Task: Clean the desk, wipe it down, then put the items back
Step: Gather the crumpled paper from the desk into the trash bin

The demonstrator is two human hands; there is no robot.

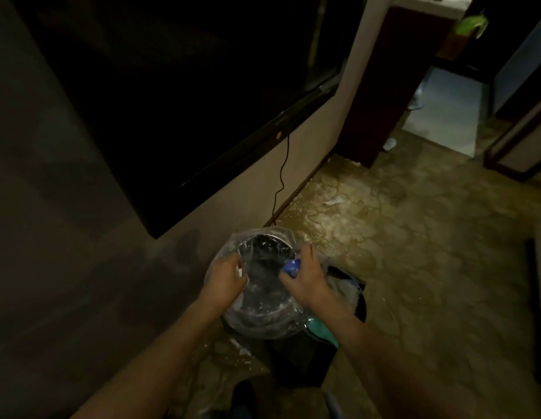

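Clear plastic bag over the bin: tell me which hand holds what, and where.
The left hand grips the clear plastic bag at its left rim; the right hand grips the right rim, with a blue item under its fingers.

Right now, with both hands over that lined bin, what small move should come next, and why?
Probably let go of the blue thing so that it drops in. The right hand holds it right over the open mouth of the clear bin liner, while the left hand grips the liner's rim.
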